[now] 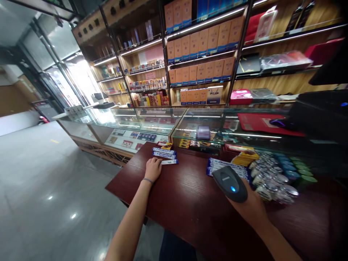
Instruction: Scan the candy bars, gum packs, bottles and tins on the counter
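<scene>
My left hand (153,169) rests on the dark red wooden table, fingers closed on the left end of a slim white and blue packet (170,162). Just beyond it lie similar blue and white packets (164,153), side by side. My right hand (252,207) grips a dark grey barcode scanner (230,184) with a blue light glowing on top. The scanner is held above the table, its head pointing left and away from me. Behind it, a row of more slim blue packets (213,166) is partly covered by the scanner.
Right of the scanner stand clear-lidded containers (269,177), blue cans (286,168), green cans (304,172) and yellow packets (244,157). A glass display counter (152,121) runs behind the table (185,195). A red mat (258,123) with a mouse (277,123) lies on it. Shelves of orange boxes (203,40) stand behind.
</scene>
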Demonstrator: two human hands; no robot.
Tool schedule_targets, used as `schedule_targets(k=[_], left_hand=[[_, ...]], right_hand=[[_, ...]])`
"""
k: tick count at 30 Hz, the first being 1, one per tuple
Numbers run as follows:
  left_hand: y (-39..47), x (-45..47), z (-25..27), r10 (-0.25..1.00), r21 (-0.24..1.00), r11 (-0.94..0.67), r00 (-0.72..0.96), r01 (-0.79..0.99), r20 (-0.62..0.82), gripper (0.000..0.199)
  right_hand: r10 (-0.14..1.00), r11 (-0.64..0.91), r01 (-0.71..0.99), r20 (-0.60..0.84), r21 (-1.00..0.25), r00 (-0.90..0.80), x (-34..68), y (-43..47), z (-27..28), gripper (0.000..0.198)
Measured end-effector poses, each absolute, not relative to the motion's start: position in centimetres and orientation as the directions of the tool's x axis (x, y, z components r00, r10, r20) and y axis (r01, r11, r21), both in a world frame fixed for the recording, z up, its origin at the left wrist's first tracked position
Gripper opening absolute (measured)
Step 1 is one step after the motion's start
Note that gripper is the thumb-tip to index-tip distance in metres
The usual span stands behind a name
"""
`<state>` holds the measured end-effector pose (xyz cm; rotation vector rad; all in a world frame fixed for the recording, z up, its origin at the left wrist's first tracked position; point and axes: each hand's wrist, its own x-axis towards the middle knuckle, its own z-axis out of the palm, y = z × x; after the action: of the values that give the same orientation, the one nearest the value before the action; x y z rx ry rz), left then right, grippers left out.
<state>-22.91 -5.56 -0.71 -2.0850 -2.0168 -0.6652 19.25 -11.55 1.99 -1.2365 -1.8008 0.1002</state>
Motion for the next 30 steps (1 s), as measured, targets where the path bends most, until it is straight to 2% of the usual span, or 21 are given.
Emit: schedule_targets(k=[3, 9, 15, 17, 19, 25, 27, 30], left_hand=[[-5.7, -22.9, -0.9, 0.895, 0.201, -0.13, 0.028, 0.971, 0.445, 0.033], [-6.0, -22.3, 0.2, 0.885, 0.309, -0.223, 0.059, 0.924, 0.461, 0.026], [-6.2, -19.7, 1.9, 0.887, 0.282, -0.28, 0.135, 0.918, 0.441, 0.021], [-5.7, -18.1, 2.4, 0.895, 0.366, -0.315, 0.146, 0.876, 0.421, 0.022], [-5.0, -15.8, 2.9, 0.907, 0.506, -0.328, 0.116, 0.797, 0.406, 0.023], [-2.3, -6.9, 2.5, 0.948, 0.857, -0.309, 0.058, 0.411, 0.314, 0.022], [-1.5, -4.7, 2.0, 0.962, 0.929, -0.266, 0.017, 0.257, 0.271, 0.023], [-0.8, -3.5, 1.3, 0.975, 0.973, -0.216, -0.036, 0.082, 0.219, 0.023]], right_hand=[[0.787, 0.481, 0.684, 0.614, -0.548, -0.062, 19.3, -11.5, 1.8, 0.037], [0.784, 0.479, 0.653, 0.621, -0.587, -0.017, 19.2, -11.8, 2.7, 0.037], [0.74, 0.463, 0.67, 0.669, -0.58, 0.068, 19.8, -11.7, 3.5, 0.029], [0.74, 0.44, 0.674, 0.665, -0.593, 0.103, 20.4, -11.4, 3.2, 0.031], [0.744, 0.429, 0.654, 0.654, -0.623, 0.136, 20.8, -11.2, 3.1, 0.034], [0.833, 0.289, 0.619, 0.51, -0.73, 0.213, 21.2, -11.6, 4.8, 0.039], [0.864, 0.238, 0.635, 0.459, -0.735, 0.207, 21.3, -11.7, 5.4, 0.038], [0.889, 0.226, 0.641, 0.425, -0.733, 0.171, 21.5, -11.5, 5.7, 0.042]])
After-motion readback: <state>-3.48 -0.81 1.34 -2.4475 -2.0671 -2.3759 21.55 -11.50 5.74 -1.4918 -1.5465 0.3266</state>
